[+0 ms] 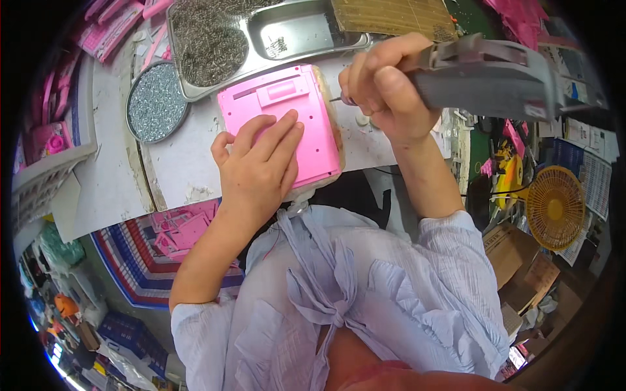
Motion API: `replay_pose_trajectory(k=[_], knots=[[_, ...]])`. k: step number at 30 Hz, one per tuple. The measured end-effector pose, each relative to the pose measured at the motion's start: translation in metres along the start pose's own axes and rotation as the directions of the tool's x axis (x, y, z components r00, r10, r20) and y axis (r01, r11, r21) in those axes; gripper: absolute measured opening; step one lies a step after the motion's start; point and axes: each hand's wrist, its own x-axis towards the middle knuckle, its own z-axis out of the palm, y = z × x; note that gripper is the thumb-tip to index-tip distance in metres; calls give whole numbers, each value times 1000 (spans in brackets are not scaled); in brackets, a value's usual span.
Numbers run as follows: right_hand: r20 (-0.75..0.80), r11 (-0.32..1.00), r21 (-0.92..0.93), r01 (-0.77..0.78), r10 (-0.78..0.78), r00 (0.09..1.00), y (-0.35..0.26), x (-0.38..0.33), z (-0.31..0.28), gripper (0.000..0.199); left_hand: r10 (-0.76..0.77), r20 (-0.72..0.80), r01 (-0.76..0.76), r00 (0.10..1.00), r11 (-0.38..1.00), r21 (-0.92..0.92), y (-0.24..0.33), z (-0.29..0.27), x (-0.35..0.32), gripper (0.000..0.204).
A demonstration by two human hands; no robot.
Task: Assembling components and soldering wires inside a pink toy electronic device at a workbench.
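around: screw trays point(215, 39) far left on the table point(176, 156)
left hand point(257, 163): fingers flat, pressing pink case point(287, 117)
right hand point(385, 88): fingers wrapped around grey screwdriver point(489, 75)

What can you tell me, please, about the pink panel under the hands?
The pink panel is a flat, roughly square piece of what looks like plastic, with a raised latch-like tab and a slot near its far edge. It lies face up on a pale pad at the table edge. The left hand presses flat on its near part; the right hand holds a grey driver whose tip meets its right edge.
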Motion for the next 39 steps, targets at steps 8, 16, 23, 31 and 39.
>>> replay_pose_trajectory(k=[8, 16, 23, 31, 39], knots=[[5, 998, 56, -35, 35, 999, 12, 11, 11, 38, -21, 25, 21, 999, 1000, 0, 1, 0, 2, 47], [-11, 999, 35, 3, -3, 1000, 21, 5, 11, 23, -27, 22, 28, 999, 999, -25, 2, 1, 4, 45], [74, 990, 114, 78, -87, 993, 3, 14, 6, 19, -29, 1, 29, 1000, 1000, 0, 0, 1, 1, 45], [77, 987, 120, 106, -116, 990, 6, 17, 1, 22, -46, 5, 46, 999, 998, -36, 2, -1, 0, 46], [-15, 997, 74, -24, 26, 1000, 20, 4, 5, 6, -49, 23, 50, 999, 997, -57, 2, 0, 2, 46]])
